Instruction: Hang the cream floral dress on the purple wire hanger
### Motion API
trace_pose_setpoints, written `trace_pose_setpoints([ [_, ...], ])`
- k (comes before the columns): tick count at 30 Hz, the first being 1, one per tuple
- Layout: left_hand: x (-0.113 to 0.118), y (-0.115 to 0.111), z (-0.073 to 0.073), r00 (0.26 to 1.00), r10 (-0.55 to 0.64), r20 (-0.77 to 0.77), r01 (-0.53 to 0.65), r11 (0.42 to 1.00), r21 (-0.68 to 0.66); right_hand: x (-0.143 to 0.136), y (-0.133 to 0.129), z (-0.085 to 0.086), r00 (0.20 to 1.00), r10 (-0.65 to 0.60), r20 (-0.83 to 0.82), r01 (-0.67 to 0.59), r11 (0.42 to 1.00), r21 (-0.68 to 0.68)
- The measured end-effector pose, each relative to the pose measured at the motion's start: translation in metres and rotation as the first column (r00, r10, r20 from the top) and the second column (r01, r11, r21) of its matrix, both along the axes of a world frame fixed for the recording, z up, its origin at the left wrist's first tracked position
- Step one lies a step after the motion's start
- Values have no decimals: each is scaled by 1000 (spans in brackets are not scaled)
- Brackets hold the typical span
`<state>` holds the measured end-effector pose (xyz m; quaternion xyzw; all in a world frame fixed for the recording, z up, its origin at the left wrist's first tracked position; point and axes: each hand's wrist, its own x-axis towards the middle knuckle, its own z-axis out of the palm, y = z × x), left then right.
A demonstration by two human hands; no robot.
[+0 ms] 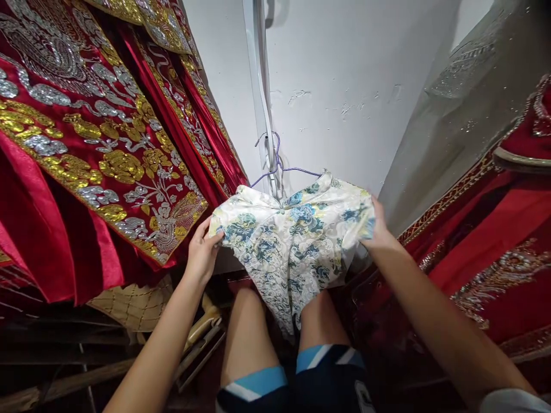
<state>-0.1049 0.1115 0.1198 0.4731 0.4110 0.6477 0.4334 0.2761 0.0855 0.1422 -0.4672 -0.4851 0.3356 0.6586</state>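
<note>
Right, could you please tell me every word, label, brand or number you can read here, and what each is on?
No text can be read for certain.
Navy shorts: one pale mark, cut off by the picture's edge; letter or number, I cannot tell.
Floral short-sleeved dress and red embroidered garment: no lettering visible.

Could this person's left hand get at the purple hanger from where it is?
Probably yes: the left hand would first have to release the floral garment, but the purple hanger shows above the collar, its hook seemingly unblocked.
</note>
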Motion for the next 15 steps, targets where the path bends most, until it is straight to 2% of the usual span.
trace_pose_setpoints([
  [2, 1, -7, 3, 997, -40, 66, 41, 999, -16, -1, -9, 18, 996, 76, -46, -77, 997, -31],
  [5, 8, -10, 27, 996, -45, 75, 41, 998, 54, -4, -23, 51, 994, 109, -11, -109, 993, -43],
  [8, 16, -9, 62, 997, -32, -68, 45, 976, 211, -5, -33, 78, 995, 58, -87, -63, 996, -57],
  [10, 19, -10, 84, 970, 83, -229, 5, 933, 360, -7, -43, 83, 989, 31, -143, -41, 997, -69],
  [11, 20, -11, 92, 930, 178, -323, -19, 898, 439, -10, -51, 82, 988, 20, -155, -31, 997, -65],
  [13, 22, -12, 100, 787, 356, -504, -18, 830, 558, -18, -73, 70, 988, -6, -155, 0, 999, -40],
  [15, 26, -11, 93, 631, 408, -660, 71, 817, 573, -31, -99, 53, 989, -1, -147, -4, 999, -34],
])
